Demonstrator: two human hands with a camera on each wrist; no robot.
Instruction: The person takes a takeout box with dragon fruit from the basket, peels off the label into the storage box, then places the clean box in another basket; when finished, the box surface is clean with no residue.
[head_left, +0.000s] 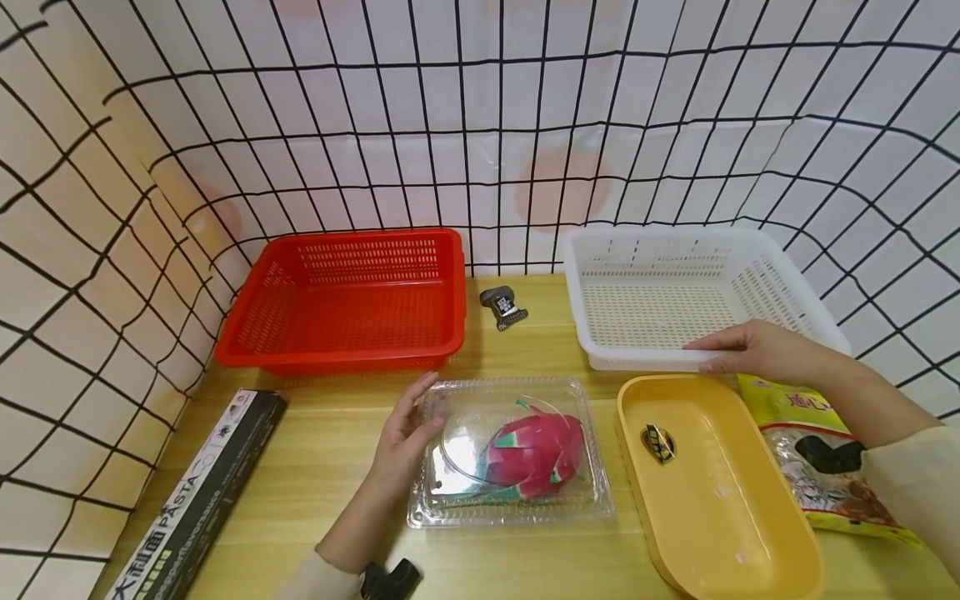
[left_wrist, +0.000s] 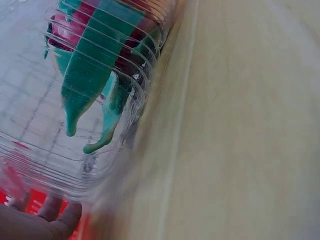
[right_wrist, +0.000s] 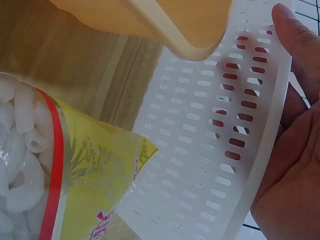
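A clear plastic box (head_left: 465, 521) with a closed lid holds a pink dragon fruit (head_left: 536, 454) with green scales. My left hand (head_left: 401, 437) rests at the box's upper left corner, its thumb over the edge and its fingers extended. In the left wrist view, fingertips (left_wrist: 70, 215) show right by the box's end wall. At the back right, my right hand (head_left: 765, 354) grips the front rim of a white basket (head_left: 652, 360). The right wrist view shows the thumb on one side of the slotted wall (right_wrist: 210, 150) and fingers behind it.
A red basket (head_left: 341, 360) stands back left, with a small dark wrapped packet (head_left: 504, 307) beside it. The yellow tray (head_left: 720, 500) holds a small gold-and-black packet (head_left: 658, 443). A yellow-topped bag (head_left: 813, 458) lies right; a pasta box (head_left: 198, 500) lies left. Black wire mesh surrounds the table.
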